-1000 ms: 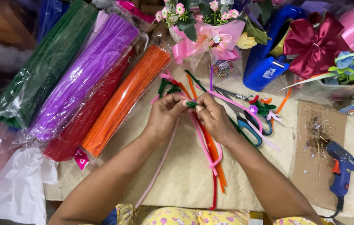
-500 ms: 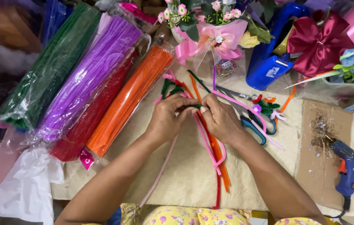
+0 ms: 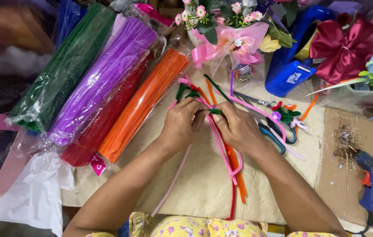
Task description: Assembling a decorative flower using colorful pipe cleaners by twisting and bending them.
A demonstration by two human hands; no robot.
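Left hand (image 3: 182, 125): closed, pinching a short fuzzy green pipe cleaner (image 3: 215, 112) at centre.
Right hand (image 3: 239, 129): closed, gripped the same piece.
Loose pink, red, orange stems (image 3: 232, 164): trailed toward 6 o'clock on the bench (image 3: 195, 184).
Blue-handled scissors (image 3: 274, 131): 3 o'clock.
Blue glue gun (image 3: 372, 180): 4 o'clock.

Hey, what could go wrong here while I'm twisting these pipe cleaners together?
The scissors lie open-bladed right beside your right hand, so a sideways move might catch them. Loose pipe cleaners under your wrists could snag and drag. The glue gun rests near the table edge, and its cord might get pulled.
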